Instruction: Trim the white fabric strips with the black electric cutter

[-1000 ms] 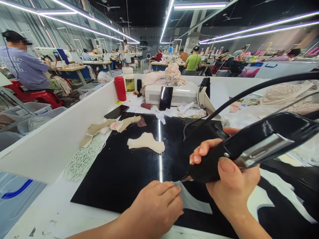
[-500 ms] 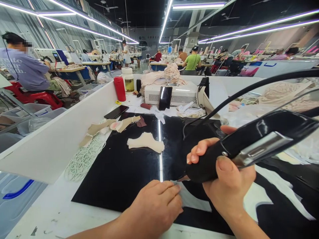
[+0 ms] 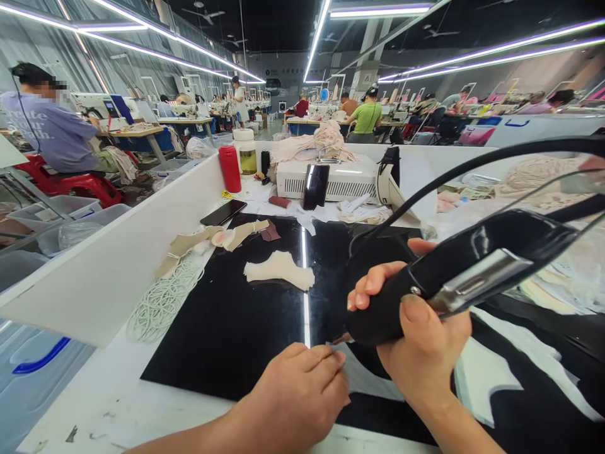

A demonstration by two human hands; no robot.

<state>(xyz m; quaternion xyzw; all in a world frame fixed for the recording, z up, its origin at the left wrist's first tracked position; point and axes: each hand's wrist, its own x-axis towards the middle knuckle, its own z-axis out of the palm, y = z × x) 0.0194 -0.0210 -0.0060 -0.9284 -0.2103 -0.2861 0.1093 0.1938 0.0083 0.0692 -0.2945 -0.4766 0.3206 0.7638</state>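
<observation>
My right hand (image 3: 420,347) is wrapped round a black hand-held power tool (image 3: 454,277) with a silver lever and a thick cable. The tool slants down to the left, and its small metal tip rests at the edge of a pale, thin fabric piece (image 3: 371,378). My left hand (image 3: 302,394) has its fingers closed and pressed together on the left end of that piece, just beside the tip. Both hands are over a glossy black board (image 3: 227,340). Farther back on the board lies a cream fabric piece (image 3: 278,270).
Coiled pale cord (image 3: 163,309) and beige scraps (image 3: 189,246) lie left, near a phone (image 3: 224,212). Behind stand a red bottle (image 3: 229,169) and a white vented machine (image 3: 347,180) with a propped phone (image 3: 315,186). More cut pieces (image 3: 486,378) lie right. The cable (image 3: 435,180) arches overhead.
The tool and my right hand have moved slightly left, the tip staying beside my left fingers. My left hand keeps its hold. The whole view has shifted a little.
</observation>
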